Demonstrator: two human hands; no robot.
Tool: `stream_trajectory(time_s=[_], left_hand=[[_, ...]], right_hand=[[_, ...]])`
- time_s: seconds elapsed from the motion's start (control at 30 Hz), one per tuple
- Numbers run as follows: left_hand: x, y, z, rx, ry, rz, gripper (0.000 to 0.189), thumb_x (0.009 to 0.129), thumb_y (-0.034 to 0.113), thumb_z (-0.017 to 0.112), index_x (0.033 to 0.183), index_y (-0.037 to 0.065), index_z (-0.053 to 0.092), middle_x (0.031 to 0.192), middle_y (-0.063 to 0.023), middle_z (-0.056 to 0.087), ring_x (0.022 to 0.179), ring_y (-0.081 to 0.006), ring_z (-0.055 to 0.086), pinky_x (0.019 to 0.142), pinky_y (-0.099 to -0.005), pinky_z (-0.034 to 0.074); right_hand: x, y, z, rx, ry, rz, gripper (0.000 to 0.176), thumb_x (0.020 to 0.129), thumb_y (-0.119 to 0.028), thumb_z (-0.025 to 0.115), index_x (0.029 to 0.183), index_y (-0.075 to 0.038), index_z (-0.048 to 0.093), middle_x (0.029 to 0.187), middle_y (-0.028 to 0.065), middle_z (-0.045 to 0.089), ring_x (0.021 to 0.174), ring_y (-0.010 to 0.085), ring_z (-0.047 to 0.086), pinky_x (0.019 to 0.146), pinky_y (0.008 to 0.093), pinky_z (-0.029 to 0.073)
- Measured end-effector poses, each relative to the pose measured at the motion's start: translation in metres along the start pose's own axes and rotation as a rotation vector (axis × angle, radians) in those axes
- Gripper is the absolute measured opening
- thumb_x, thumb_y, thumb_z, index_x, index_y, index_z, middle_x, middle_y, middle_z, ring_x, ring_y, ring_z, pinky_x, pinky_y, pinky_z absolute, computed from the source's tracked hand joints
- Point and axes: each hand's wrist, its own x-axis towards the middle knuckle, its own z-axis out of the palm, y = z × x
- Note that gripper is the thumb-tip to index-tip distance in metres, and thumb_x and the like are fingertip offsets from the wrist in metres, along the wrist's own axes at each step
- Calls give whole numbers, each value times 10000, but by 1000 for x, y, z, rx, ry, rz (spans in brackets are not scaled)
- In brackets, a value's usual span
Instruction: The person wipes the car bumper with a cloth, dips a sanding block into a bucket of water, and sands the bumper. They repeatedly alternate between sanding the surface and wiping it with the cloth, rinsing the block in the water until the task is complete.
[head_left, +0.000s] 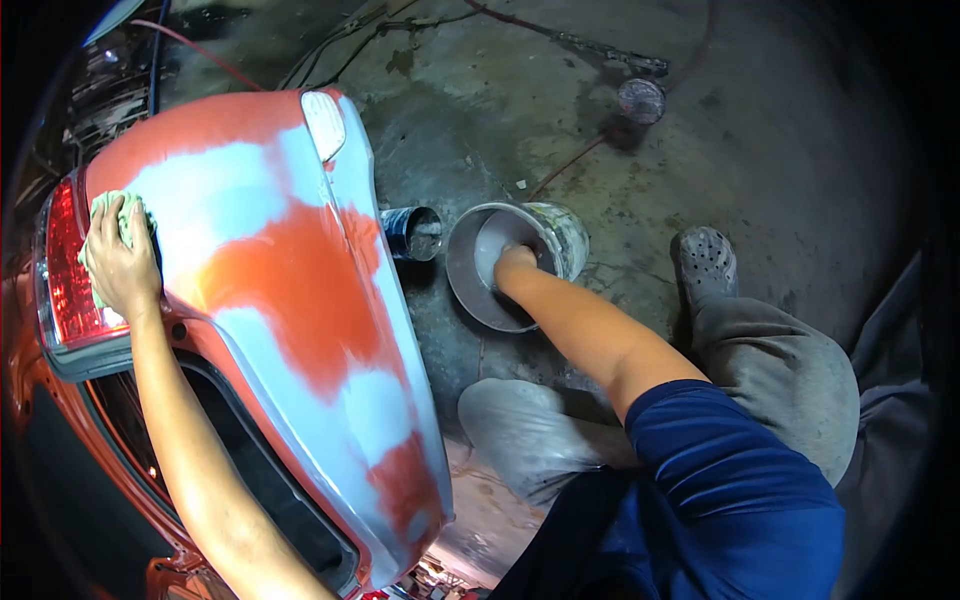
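Observation:
My left hand (128, 268) presses a light green cloth (128, 212) against the edge of the red tail light (70, 265), beside an orange car body panel (290, 290) with pale blue patches. My right hand (514, 262) reaches down into a grey bucket (465, 270) holding cloudy liquid; its fingers are hidden inside. Just left of the bucket stands a small dark blue can (398, 232).
A round object (641, 101) lies on the concrete floor (790, 130) near a thin red hose (572, 162). Dark cables run along the top. My knee and a grey clog (706, 262) are close to the bucket.

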Motion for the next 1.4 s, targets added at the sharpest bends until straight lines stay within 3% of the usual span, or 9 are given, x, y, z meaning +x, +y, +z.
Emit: stream_trajectory(time_s=[0.13,0.33,0.53,0.7,0.8,1.0,1.07,1.2,1.4], left_hand=[[-1,-2,0,-18,-13,-1,239,921,198,669,1078,20,698,984,-133,703,897,-267,665,810,-380,530],[-2,-13,4,-57,-5,15,217,926,181,666,1062,16,697,966,-130,702,866,-249,663,776,-363,530],[-1,-26,8,-4,10,-9,196,931,164,662,1047,11,697,948,-128,700,834,-231,661,743,-346,530],[-9,-20,12,-89,-13,-89,179,935,150,659,1034,7,696,933,-126,699,808,-216,659,715,-332,530],[-30,29,-6,-546,-65,-342,169,937,142,657,1027,4,696,924,-125,699,792,-207,658,698,-323,531],[-189,213,-45,-2290,-767,-1335,150,942,125,653,1011,0,696,906,-122,697,761,-189,656,664,-306,531],[-232,272,-65,-2279,-951,-1483,143,944,120,652,1006,-2,695,900,-121,697,750,-183,655,653,-301,531],[-273,330,-92,-1284,-1017,-1492,220,993,188,656,1048,-22,690,918,-132,714,760,-173,661,637,-306,529],[-277,327,-76,-1519,-948,-1792,229,1006,200,662,1059,-23,667,897,-115,721,677,-167,676,553,-267,526]], right_hand=[[-27,-1,-56,65,-268,-45,308,951,-132,601,1205,-63,761,1310,167,695,1165,324,701,911,428,586],[-50,3,-94,162,-65,-178,296,933,-134,613,1170,-61,773,1223,146,742,1070,331,740,826,461,606],[-50,5,-84,120,143,-120,335,937,-137,600,1230,-63,744,1406,190,627,1230,327,658,970,427,555],[-59,8,-94,323,33,-31,331,945,-138,591,1228,-49,737,1414,208,608,1254,340,635,1005,422,537],[-65,11,-110,455,108,-54,301,943,-134,592,1175,-22,749,1283,231,678,1168,369,680,975,448,555],[-66,19,-144,434,148,-158,253,916,-142,644,1114,-34,755,1109,247,722,1056,405,700,918,483,546],[-55,21,-136,397,119,-184,244,905,-210,698,1091,-68,764,1071,231,729,1040,407,695,905,494,531],[-66,21,-146,367,86,-302,243,902,-219,703,1070,-51,755,1038,225,731,999,406,696,864,486,530],[-69,14,-143,745,-38,-416,265,840,-174,804,1008,-16,674,776,95,669,743,205,631,691,367,485]])
